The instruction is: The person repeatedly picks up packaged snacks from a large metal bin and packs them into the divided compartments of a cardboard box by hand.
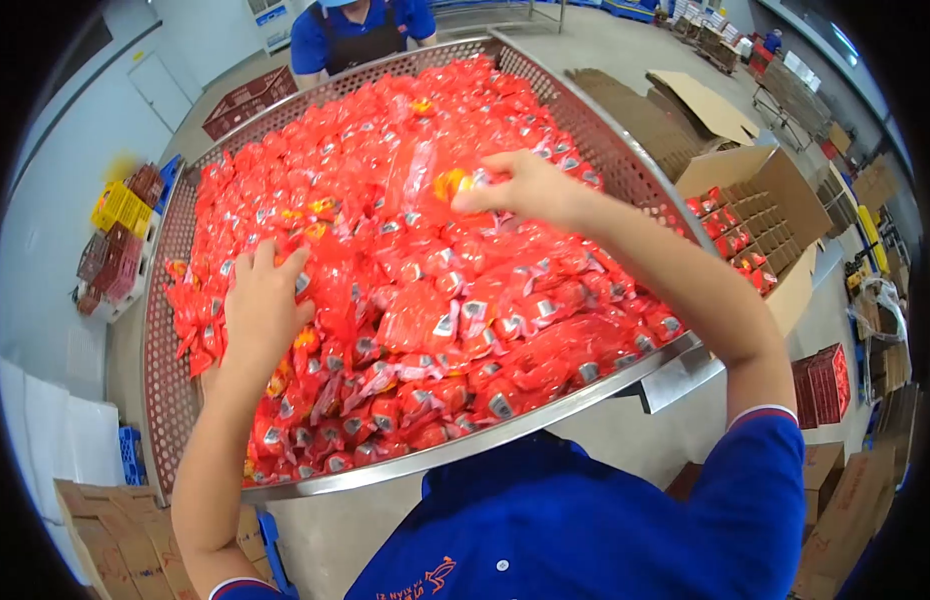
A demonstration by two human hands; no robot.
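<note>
A wide metal bin with perforated sides (165,410) is heaped with small red plastic-wrapped packets (455,320). Over the left part of the heap is my left hand (265,300), its fingers bent and apart, touching the red packets. Farther back, right of the middle, my right hand (520,188) has thumb and fingers closed round a red packet with a yellow-orange print (452,184). The far end of that packet lies among the others.
Across the bin stands a co-worker in a blue shirt (350,40). At right is an open carton with dividers (785,220), partly filled with red packets. Crates (120,210) are stacked at left; flattened cardboard (115,530) lies lower left.
</note>
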